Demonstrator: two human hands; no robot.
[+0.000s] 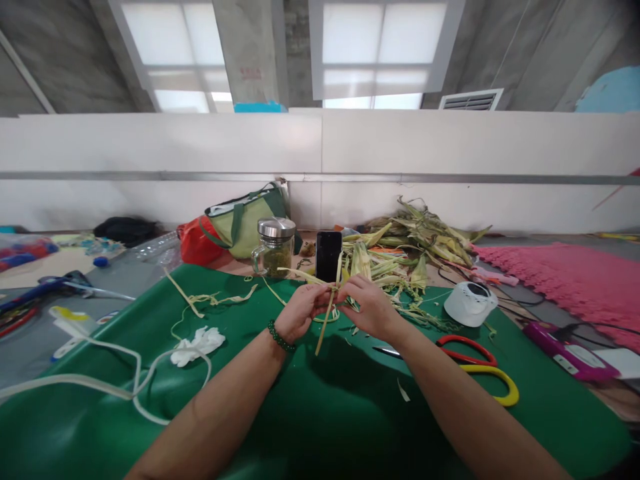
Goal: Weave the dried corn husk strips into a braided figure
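Note:
Crossed pale strips of corn husk meet between my two hands, one strip pointing down and others sticking out up and to the left. My left hand, with a green bead bracelet on its wrist, pinches them near the crossing. From the other side, the fingers of my right hand close on the same crossing. My fingers partly hide the crossing itself. Beyond my hands, a dark phone stands upright. A pile of corn husks lies behind my right hand.
Scissors with red and yellow handles lie under my right forearm. A white roll-like object and a purple power strip are at the right. At the left are a glass jar, crumpled tissue and a white cord on the green mat.

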